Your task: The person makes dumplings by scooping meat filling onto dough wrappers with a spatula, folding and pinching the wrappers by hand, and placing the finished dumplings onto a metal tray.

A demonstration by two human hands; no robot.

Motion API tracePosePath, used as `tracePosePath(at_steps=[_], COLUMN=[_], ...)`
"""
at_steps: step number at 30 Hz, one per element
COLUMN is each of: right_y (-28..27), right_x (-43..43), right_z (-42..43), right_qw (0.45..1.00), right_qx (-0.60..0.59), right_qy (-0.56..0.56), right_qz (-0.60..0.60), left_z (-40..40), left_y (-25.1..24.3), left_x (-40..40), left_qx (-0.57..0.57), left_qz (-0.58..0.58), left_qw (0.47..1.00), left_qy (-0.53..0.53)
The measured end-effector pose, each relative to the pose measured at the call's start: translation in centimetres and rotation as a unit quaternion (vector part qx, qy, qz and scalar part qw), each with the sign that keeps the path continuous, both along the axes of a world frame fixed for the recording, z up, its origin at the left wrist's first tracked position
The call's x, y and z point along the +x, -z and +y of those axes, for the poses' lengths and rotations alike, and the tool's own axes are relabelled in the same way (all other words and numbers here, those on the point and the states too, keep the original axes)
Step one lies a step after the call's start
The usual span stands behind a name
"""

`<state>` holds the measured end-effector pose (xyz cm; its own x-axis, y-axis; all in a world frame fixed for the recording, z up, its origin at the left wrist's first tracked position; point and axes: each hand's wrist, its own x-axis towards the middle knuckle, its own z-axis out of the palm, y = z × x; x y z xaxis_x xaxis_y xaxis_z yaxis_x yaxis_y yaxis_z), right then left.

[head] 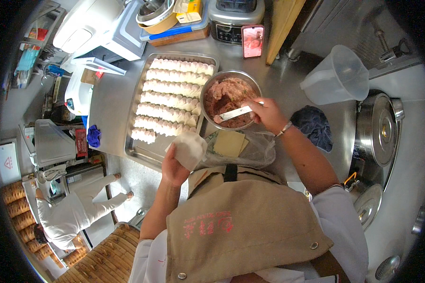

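Observation:
My left hand (177, 164) holds a pale dough wrapper (189, 148) over the near edge of a metal tray (129, 141). Rows of pleated wontons or dumplings (170, 100) lie on that tray. My right hand (267, 115) grips a flat spatula (239, 112) above a steel bowl of minced meat filling (233, 88); a lump of filling clings to the spatula's tip. Just below the bowl, square wrappers (228, 142) are stacked on a clear plastic bag (260, 150).
A propped phone (252, 41) stands before a cooker (235, 21). On the right are a translucent plastic jug (343, 78), a dark cloth (313, 123) and a large steel pot (380, 129). Bamboo steamers (102, 254) and a co-worker in white (71, 212) appear at lower left.

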<state>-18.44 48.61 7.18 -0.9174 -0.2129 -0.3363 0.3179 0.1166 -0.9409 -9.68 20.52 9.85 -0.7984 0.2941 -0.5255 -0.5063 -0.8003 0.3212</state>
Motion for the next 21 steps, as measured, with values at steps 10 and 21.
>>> tracePosePath(at_steps=[10,21], right_y=[-6.4,-4.1], right_x=[5.3,6.5], right_z=[-1.1,-2.1], right_qw=[0.970,0.784], right_qx=[0.052,0.229], right_qy=[-0.081,-0.205], right_qz=[0.223,0.539], left_z=[3.5,2.5], left_y=[-1.1,0.9], left_x=[-3.2,-4.7], left_qx=[-0.013,0.081], left_qz=[-0.043,-0.016], left_qw=[0.997,0.997], left_qy=[0.069,0.007])
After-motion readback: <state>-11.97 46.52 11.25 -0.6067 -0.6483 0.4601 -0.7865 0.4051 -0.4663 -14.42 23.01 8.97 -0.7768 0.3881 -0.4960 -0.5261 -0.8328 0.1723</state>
